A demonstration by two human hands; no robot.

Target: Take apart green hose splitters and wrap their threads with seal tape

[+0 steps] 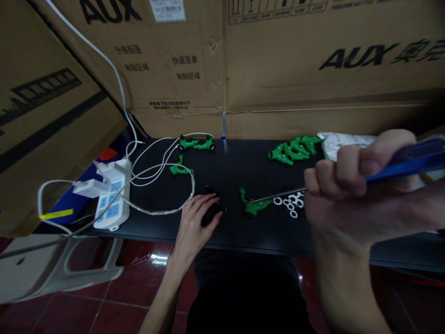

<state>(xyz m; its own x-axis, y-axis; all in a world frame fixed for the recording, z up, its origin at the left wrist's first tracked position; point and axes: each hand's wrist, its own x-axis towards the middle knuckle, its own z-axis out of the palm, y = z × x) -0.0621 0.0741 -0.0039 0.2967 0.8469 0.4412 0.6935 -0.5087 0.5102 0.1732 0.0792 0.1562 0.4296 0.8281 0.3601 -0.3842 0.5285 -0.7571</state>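
Observation:
My right hand (351,195), large and close to the camera, is closed around the blue handle of a screwdriver (405,163). Its thin metal shaft runs left, and the tip shows over a green branched pipe fitting (255,207) on the black table; whether it touches is unclear. My left hand (198,218) rests at the table's front part with thumb and fingers apart, curved over small dark pieces (210,213) that are hard to make out. Right of the green fitting lie several white rings (294,202), partly hidden by my right hand.
More green fittings lie at the back right (295,149), beside a white plastic bag (344,143). Others sit back left (196,143). White cables loop from a power strip (113,197) on the left. Cardboard boxes (278,83) wall off the table's back. A plastic stool (69,269) stands below left.

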